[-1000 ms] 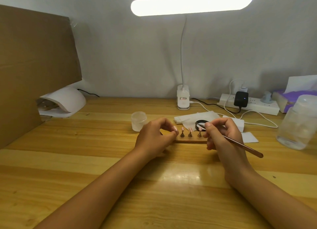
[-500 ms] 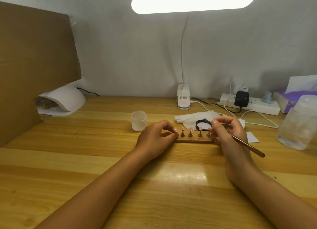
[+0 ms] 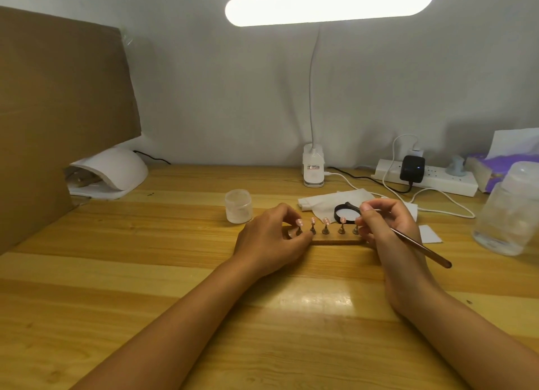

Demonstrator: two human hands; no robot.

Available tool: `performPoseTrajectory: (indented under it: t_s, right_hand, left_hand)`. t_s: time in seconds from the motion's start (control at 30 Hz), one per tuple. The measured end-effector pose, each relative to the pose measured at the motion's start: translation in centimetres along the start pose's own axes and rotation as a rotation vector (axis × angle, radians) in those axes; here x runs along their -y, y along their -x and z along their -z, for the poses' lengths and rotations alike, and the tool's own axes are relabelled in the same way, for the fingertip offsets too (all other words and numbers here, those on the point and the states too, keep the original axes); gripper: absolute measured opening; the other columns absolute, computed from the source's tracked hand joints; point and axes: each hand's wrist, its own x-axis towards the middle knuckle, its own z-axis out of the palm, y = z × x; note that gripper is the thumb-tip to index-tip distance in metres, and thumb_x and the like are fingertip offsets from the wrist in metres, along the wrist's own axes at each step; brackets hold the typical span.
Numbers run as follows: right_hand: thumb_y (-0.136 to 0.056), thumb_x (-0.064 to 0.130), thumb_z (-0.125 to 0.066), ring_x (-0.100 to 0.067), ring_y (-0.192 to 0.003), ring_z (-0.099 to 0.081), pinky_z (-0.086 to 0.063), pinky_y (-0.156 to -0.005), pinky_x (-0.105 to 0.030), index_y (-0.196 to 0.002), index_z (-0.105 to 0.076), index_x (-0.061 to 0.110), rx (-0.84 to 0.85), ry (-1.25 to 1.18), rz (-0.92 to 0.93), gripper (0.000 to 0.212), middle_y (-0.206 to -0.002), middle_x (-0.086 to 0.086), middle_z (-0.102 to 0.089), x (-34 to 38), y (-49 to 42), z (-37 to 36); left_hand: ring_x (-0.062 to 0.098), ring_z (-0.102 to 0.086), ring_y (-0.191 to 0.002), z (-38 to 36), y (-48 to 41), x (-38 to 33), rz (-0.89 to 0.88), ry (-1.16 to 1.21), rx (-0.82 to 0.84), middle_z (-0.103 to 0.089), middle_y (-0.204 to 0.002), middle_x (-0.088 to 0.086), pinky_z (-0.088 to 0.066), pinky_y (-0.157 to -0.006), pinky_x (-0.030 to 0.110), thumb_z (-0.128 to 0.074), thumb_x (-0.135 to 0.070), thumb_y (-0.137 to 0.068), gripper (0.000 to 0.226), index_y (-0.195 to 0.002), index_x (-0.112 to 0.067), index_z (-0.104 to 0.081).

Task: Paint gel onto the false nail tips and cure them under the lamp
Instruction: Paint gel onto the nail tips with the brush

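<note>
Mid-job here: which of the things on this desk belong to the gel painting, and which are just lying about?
In the job: nail tips; wooden holder, held by left hand; brush in right hand; black-rimmed pot; white curing lamp.

Lying about: frosted jar; power strip; tissue box; plastic bottle; cardboard.

We record the table (image 3: 145, 273) as honey-yellow wood, banded in lighter and darker plank stripes. The nail tips (image 3: 325, 221) are pale pink, and their pegs (image 3: 325, 231) read dark brassy, on a brown holder strip (image 3: 335, 240). The brush (image 3: 420, 248) handle is glossy coppery brown. The jar (image 3: 238, 205) is frosted white. The curing lamp (image 3: 116, 170), desk lamp (image 3: 313, 167) and power strip (image 3: 437, 182) are white, and the adapter (image 3: 411, 169) is black. The tissue box (image 3: 495, 167) is purple and the cardboard (image 3: 58, 112) plain brown.
</note>
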Motion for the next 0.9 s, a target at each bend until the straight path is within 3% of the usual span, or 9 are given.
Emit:
performPoseTrajectory:
  t_s: [0.13,0.33,0.5,0.67,0.9]
  right_hand:
    - [-0.095,0.025,-0.06,-0.005,-0.08,-0.066,-0.051,-0.077,-0.028,-0.098,-0.06,0.027,0.018,0.012,0.021,0.004,-0.081,0.006,-0.068,0.0,0.1,-0.1]
    - [-0.095,0.025,-0.059,-0.001,-0.072,-0.064,-0.049,-0.072,-0.025,-0.098,-0.06,0.027,0.03,0.022,0.029,0.004,-0.079,0.008,-0.068,0.0,0.1,-0.1]
    - [-0.096,0.025,-0.058,0.0,-0.074,-0.064,-0.049,-0.072,-0.026,-0.098,-0.059,0.027,0.049,0.054,0.044,0.003,-0.078,0.012,-0.068,0.0,0.2,-0.2]
    - [-0.096,0.025,-0.058,0.0,-0.072,-0.064,-0.049,-0.072,-0.027,-0.097,-0.059,0.027,0.046,0.07,0.047,0.003,-0.076,0.01,-0.067,0.0,0.2,-0.4]
    - [-0.096,0.026,-0.058,-0.005,-0.075,-0.064,-0.053,-0.076,-0.031,-0.095,-0.059,0.028,0.026,0.088,0.038,0.003,-0.078,0.007,-0.067,0.0,0.3,-0.3]
  left_hand:
    - [0.007,-0.055,-0.105,-0.3,0.2,-0.3,-0.049,-0.124,-0.026,-0.051,-0.125,-0.016,-0.046,-0.079,0.03,-0.06,-0.062,-0.085,0.045,-0.121,-0.035,-0.051]
    - [0.008,-0.058,-0.083,-0.5,0.4,-0.7,-0.208,-0.259,-0.161,-0.045,-0.134,-0.009,-0.038,-0.056,0.017,-0.064,-0.046,-0.09,0.027,-0.112,-0.029,-0.063]
    - [0.009,-0.058,-0.079,-0.3,0.5,-1.1,-0.275,-0.265,-0.147,-0.044,-0.136,-0.007,-0.049,-0.056,0.023,-0.067,-0.038,-0.09,0.019,-0.107,-0.03,-0.063]
    - [0.002,-0.051,-0.076,-0.4,0.6,-1.1,-0.312,-0.304,-0.133,-0.046,-0.132,-0.009,-0.036,-0.054,0.018,-0.066,-0.039,-0.091,0.017,-0.105,-0.03,-0.066]
    - [0.002,-0.051,-0.078,-0.4,0.4,-1.1,-0.29,-0.288,-0.106,-0.045,-0.132,-0.012,-0.031,-0.053,0.013,-0.063,-0.047,-0.091,0.025,-0.11,-0.033,-0.069]
